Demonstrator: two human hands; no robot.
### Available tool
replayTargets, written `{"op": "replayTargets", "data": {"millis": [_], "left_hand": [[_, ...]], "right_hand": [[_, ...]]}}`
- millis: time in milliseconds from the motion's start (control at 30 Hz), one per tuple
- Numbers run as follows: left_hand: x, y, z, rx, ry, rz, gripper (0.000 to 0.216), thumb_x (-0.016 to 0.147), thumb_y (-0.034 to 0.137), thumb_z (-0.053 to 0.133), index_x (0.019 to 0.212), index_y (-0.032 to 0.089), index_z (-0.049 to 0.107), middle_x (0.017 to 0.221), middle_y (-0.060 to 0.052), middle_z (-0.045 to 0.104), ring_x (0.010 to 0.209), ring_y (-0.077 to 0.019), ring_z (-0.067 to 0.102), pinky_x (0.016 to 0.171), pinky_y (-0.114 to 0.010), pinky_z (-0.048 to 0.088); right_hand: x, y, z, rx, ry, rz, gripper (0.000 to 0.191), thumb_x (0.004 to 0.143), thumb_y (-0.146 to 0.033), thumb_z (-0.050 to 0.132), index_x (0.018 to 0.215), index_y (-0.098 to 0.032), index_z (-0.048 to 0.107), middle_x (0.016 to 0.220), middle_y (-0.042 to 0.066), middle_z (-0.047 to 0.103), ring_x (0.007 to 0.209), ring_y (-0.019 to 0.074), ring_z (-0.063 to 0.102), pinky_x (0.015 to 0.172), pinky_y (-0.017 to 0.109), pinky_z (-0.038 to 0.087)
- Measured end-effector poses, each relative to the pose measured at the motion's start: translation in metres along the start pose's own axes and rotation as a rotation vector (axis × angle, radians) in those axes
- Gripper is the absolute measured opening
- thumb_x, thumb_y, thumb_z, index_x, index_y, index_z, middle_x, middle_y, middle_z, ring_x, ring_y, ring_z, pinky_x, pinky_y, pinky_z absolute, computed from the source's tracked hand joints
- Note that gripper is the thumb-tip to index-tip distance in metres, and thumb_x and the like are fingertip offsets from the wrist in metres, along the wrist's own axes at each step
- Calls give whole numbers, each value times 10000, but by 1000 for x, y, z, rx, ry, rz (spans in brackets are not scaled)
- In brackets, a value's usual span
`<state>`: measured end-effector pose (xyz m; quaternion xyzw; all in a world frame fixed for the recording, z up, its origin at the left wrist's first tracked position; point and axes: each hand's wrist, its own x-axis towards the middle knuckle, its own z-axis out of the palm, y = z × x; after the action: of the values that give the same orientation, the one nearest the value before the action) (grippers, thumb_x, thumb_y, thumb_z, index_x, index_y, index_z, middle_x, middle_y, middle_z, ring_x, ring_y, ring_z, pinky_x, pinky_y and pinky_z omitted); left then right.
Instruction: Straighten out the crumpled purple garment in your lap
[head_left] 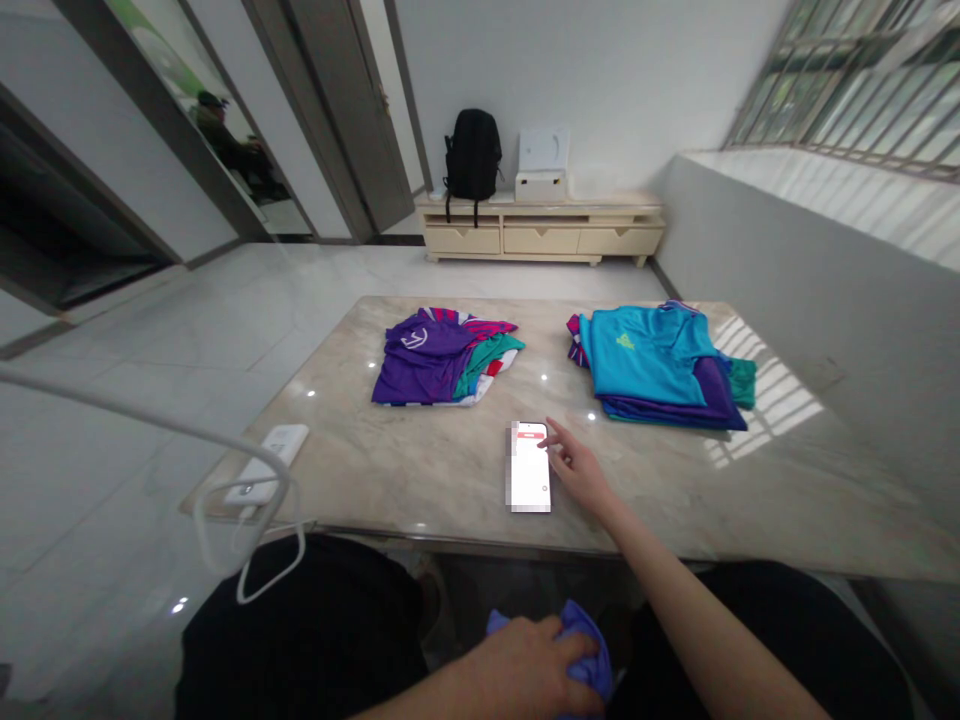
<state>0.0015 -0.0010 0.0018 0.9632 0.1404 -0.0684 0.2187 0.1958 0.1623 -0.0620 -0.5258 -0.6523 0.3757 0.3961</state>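
Low between my knees, my left hand [517,668] is closed around a bunched blue-purple cloth [589,640]; much of the cloth is hidden by the hand and the frame's bottom edge. My right hand [576,468] reaches over the table with its fingers apart and the index finger at the upper part of a smartphone [531,475]. The phone lies flat near the table's front edge, its screen lit white with a red bar near the top. Beyond it sit a pile of purple, green and pink shirts [424,360] on the left and a folded stack topped by a turquoise shirt [649,350] on the right.
A white power strip [268,465] with a cable lies at the marble table's [450,470] left corner. Against the far wall, a low cabinet [540,240] carries a black backpack [474,155] and white boxes [541,165]. Through a doorway, a person [232,145] sits.
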Motion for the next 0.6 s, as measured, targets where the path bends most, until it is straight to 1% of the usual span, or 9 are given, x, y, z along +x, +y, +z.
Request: {"op": "replayTargets", "data": {"millis": [133,200,300,367,433,600], "left_hand": [[0,0,1,3,6,-8,310,1061,375,414,1325,378,577,1482,-2,519,1029,-250,642,596,-352,575],[0,1,0,0,6,-6,306,1060,378,420,1322,378,578,1474,-3,524,1026,-248,644,589,-350,575],[0,1,-1,9,12,-3,311,1060,386,414,1325,379,578,1474,0,525,1019,-252,649,576,-357,575],[0,1,-2,11,9,-2,315,1060,378,411,1327,377,578,1477,-2,528,1011,-254,654,577,-363,578],[0,1,-2,6,5,1,316,1058,365,411,1323,373,584,1490,-1,522,1017,-259,656,587,-370,588],[-1,1,-4,-9,0,4,325,1055,364,408,1329,365,583,1488,-12,525,1032,-278,652,596,-398,611]], "right_hand": [[-1,-1,0,-2,9,-11,609,952,-220,489,1557,-220,413,1116,63,729,629,127,518,646,294,464],[-1,-2,0,-14,15,-6,615,952,-222,493,1561,-241,410,1176,68,723,625,124,521,644,296,466],[-1,-2,-1,-41,10,20,642,951,-235,512,1579,-280,390,1332,74,680,621,118,524,641,306,463],[0,-1,-1,-58,0,38,660,950,-241,521,1591,-290,372,1377,73,662,620,117,526,644,311,462],[0,1,-1,-50,-10,42,665,949,-241,522,1594,-286,365,1354,71,673,616,117,526,642,309,461],[0,0,0,9,3,23,614,951,-238,502,1559,-244,411,1192,61,718,611,122,519,637,301,460]]}}
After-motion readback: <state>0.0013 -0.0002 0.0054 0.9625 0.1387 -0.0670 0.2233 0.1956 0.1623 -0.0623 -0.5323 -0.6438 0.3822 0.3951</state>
